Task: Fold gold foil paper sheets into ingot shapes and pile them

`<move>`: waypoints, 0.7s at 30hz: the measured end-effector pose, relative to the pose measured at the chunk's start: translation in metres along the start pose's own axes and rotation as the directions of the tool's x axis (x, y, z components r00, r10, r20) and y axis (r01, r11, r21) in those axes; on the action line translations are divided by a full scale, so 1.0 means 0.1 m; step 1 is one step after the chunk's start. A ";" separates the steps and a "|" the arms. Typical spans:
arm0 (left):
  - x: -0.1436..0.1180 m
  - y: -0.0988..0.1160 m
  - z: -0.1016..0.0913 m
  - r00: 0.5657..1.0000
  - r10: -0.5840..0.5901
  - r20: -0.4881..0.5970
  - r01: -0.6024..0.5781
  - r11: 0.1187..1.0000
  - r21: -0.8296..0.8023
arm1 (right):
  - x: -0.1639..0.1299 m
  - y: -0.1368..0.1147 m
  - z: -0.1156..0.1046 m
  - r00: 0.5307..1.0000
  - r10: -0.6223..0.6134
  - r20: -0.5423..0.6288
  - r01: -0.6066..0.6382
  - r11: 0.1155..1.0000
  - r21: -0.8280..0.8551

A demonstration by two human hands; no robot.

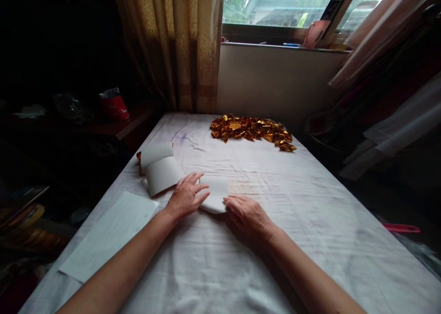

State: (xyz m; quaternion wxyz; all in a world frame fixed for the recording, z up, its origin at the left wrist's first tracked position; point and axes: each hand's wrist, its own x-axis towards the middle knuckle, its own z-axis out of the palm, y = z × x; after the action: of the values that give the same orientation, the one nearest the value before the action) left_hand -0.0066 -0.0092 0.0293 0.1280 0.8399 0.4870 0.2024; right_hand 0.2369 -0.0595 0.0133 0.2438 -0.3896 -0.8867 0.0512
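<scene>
A small white sheet of paper (215,190) lies on the cloth-covered table between my hands, its near edge curved. My left hand (186,194) rests at the sheet's left side, fingers spread. At the lower right corner, my right hand (247,214) has its fingers closed in a pinch on the sheet. Beside my left hand are two curled stacks of white paper, a nearer stack (163,175) and a farther stack (155,153). A bit of copper-coloured foil shows at the farther stack's left end.
Folded shiny gold foil pieces (250,128) are heaped at the table's far edge. A printed sheet (110,236) lies under my left forearm. A red container (115,106) stands on a dark side table. Curtains (196,47) hang at the back, and clothes hang at right.
</scene>
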 end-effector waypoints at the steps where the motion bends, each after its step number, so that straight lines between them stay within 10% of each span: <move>1: 0.02 0.00 0.01 0.996 0.045 0.080 -0.041 0.998 -0.048 | 0.01 0.01 -0.01 0.999 0.047 0.020 -0.048 0.998 0.038; 5: 0.04 0.02 0.02 0.956 0.117 0.268 -0.062 0.977 -0.204 | 0.12 0.09 -0.07 0.962 0.258 0.084 -0.265 0.961 0.076; 14: 0.30 0.08 0.02 0.963 -0.254 0.094 0.258 0.965 -0.041 | 0.62 0.35 -0.06 0.848 0.516 0.123 -0.530 0.832 0.164; 21: 0.60 0.00 0.12 0.960 -0.278 0.044 0.272 0.956 0.109 | 0.80 0.47 0.13 0.810 0.586 0.004 -0.584 0.807 -0.084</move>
State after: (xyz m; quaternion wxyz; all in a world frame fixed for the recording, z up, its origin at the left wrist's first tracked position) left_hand 0.0256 0.0423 0.0315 0.1263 0.7752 0.6046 0.1327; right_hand 0.2162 0.0319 0.0201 0.1875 -0.6520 -0.7285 0.0948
